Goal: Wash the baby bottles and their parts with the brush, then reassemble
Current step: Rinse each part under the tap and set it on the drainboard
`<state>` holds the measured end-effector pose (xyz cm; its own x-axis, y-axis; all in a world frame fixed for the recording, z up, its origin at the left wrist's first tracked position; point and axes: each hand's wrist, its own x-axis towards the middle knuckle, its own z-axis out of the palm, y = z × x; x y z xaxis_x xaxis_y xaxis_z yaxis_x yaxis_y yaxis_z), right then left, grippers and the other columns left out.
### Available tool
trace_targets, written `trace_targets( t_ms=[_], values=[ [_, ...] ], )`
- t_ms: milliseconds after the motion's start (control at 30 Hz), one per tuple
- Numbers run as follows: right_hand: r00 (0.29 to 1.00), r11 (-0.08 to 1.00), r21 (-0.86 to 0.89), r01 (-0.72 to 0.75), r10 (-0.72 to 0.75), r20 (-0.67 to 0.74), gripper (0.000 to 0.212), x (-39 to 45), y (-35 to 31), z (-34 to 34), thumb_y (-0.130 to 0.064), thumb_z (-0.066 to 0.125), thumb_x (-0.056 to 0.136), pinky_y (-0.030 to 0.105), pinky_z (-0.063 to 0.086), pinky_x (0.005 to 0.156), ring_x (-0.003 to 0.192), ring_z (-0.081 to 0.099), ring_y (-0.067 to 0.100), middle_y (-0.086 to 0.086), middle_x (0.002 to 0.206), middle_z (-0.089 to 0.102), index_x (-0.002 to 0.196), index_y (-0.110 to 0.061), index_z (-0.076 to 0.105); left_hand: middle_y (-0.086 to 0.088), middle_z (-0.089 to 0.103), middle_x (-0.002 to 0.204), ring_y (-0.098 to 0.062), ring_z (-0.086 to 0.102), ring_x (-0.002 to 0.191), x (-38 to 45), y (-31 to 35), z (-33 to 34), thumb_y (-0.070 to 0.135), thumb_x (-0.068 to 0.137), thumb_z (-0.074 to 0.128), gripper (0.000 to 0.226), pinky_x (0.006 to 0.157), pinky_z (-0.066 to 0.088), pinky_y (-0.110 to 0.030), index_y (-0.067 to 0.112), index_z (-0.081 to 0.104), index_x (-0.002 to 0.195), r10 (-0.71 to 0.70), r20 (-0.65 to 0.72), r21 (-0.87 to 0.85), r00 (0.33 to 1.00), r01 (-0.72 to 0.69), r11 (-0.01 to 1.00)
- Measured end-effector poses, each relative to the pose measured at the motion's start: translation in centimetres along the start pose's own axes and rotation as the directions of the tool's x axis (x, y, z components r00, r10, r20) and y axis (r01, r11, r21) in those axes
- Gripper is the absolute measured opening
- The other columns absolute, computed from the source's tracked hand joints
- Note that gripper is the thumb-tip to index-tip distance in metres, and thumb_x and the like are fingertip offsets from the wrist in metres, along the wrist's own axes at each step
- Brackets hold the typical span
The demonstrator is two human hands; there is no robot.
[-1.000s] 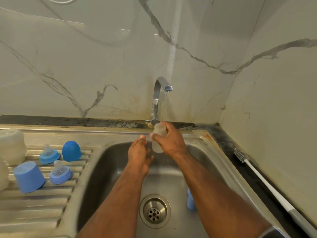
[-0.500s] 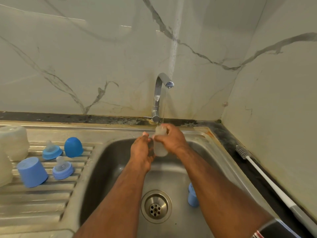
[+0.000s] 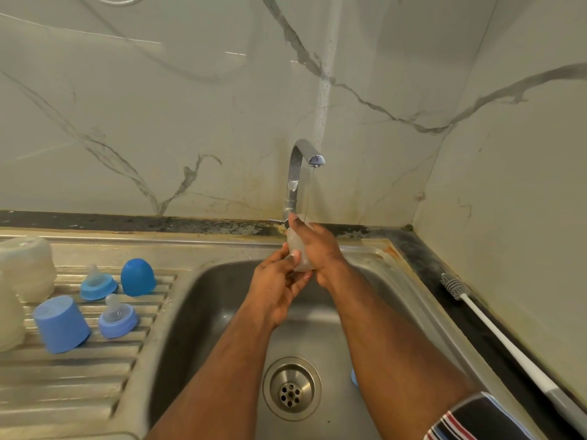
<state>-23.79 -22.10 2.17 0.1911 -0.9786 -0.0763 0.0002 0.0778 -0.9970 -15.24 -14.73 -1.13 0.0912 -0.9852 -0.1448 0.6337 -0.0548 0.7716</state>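
Wet bottle held under a thin stream, with a slip the main risk

The right hand (image 3: 320, 249) has its fingers wrapped round a clear baby bottle (image 3: 300, 255) just under the tap (image 3: 300, 173), and the left hand (image 3: 279, 281) pinches and cups the bottle's lower end from below. Both sets of fingers look wet, so I judge the bottle could slide out and drop into the sink (image 3: 203, 300) beneath them, towards the drain (image 3: 291, 388). The brush (image 3: 495, 325) lies on the counter well to the right of the fingers, so reaching for it would leave one slick hand holding. Blue caps and teat rings (image 3: 118, 319) sit well left of the fingers on the drainer (image 3: 63, 376).
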Motion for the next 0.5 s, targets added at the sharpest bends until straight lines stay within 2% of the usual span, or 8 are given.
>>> trace_targets(
  t_ms=[67,100,167,200,267,333,433,500],
  values=[
    [0.987,0.976,0.184,-0.115,0.092,0.129,0.064,-0.1,0.0,-0.5,-0.054,0.08,0.073,0.046,0.054,0.094,0.093,0.069,0.028,0.019,0.112,0.073,0.118,-0.01,0.067,-0.021,0.074,0.114,-0.029,0.072,0.101,-0.2,0.3,-0.3,0.017,0.103,0.055,0.03,0.095,0.058,-0.04,0.006,0.065,0.129,-0.046,0.017,-0.028,0.999,0.047,0.999],
    [0.975,0.966,0.204,-0.157,0.119,0.187,0.07,0.1,0.1,-0.9,-0.054,0.081,0.071,0.047,0.054,0.094,0.093,0.07,0.028,0.019,0.112,0.073,0.122,-0.01,0.064,-0.022,0.073,0.115,-0.029,0.072,0.101,-0.2,0.4,-0.4,0.019,0.104,0.055,0.03,0.095,0.058,-0.04,0.005,0.064,0.128,-0.069,0.021,-0.034,0.997,0.07,0.997],
    [0.976,0.974,0.172,-0.151,0.12,0.18,0.063,0.4,0.3,-1.0,-0.052,0.079,0.077,0.044,0.055,0.087,0.084,0.07,0.028,0.018,0.109,0.074,0.121,-0.011,0.064,-0.022,0.073,0.116,-0.03,0.071,0.102,-0.2,0.5,-0.4,0.019,0.105,0.052,0.031,0.095,0.058,-0.04,0.004,0.063,0.129,-0.087,0.02,0.002,0.996,0.087,0.996],
    [0.989,0.985,0.131,-0.113,0.099,0.106,0.055,0.7,0.6,-0.7,-0.051,0.076,0.081,0.043,0.055,0.084,0.08,0.069,0.027,0.019,0.108,0.074,0.116,-0.011,0.066,-0.021,0.074,0.115,-0.03,0.072,0.102,-0.1,0.3,-0.2,0.017,0.106,0.049,0.03,0.094,0.059,-0.039,0.005,0.063,0.13,-0.074,0.007,0.036,0.997,0.074,0.997],
    [0.996,0.997,-0.074,-0.022,0.015,-0.091,0.05,0.7,1.0,0.3,-0.054,0.071,0.085,0.041,0.055,0.08,0.084,0.068,0.026,0.017,0.109,0.073,0.112,-0.012,0.065,-0.017,0.076,0.111,-0.031,0.073,0.103,0.2,-0.1,0.2,0.009,0.108,0.044,0.03,0.091,0.06,-0.042,0.01,0.064,0.13,-0.005,-0.05,0.084,0.999,0.01,0.996],
    [0.976,0.954,-0.292,0.068,-0.124,-0.178,0.051,0.0,1.3,1.4,-0.057,0.062,0.091,0.035,0.051,0.078,0.092,0.064,0.022,0.004,0.106,0.068,0.119,-0.016,0.056,-0.014,0.076,0.11,-0.032,0.073,0.104,0.1,-0.3,0.5,0.009,0.108,0.041,0.032,0.09,0.061,-0.046,0.017,0.064,0.13,0.039,-0.095,0.07,0.995,-0.032,0.997],
    [0.967,0.881,-0.436,0.184,-0.242,-0.082,0.04,-1.2,1.3,2.3,-0.051,0.045,0.103,0.031,0.044,0.084,0.098,0.059,0.017,-0.004,0.106,0.059,0.129,-0.021,0.047,-0.012,0.076,0.114,-0.026,0.073,0.107,-0.6,0.1,0.5,0.038,0.108,0.045,0.036,0.091,0.06,-0.042,0.016,0.066,0.129,0.006,-0.051,0.009,0.999,-0.005,1.0],
    [0.981,0.908,-0.378,0.183,-0.195,0.005,0.03,-1.4,0.9,1.8,-0.046,0.043,0.105,0.035,0.048,0.088,0.096,0.06,0.015,-0.004,0.105,0.061,0.123,-0.023,0.049,-0.013,0.076,0.112,-0.024,0.075,0.1,-0.7,0.3,0.4,0.045,0.107,0.045,0.042,0.084,0.062,-0.037,0.014,0.065,0.128,-0.026,-0.019,0.004,0.999,0.026,1.0]
  ],
)
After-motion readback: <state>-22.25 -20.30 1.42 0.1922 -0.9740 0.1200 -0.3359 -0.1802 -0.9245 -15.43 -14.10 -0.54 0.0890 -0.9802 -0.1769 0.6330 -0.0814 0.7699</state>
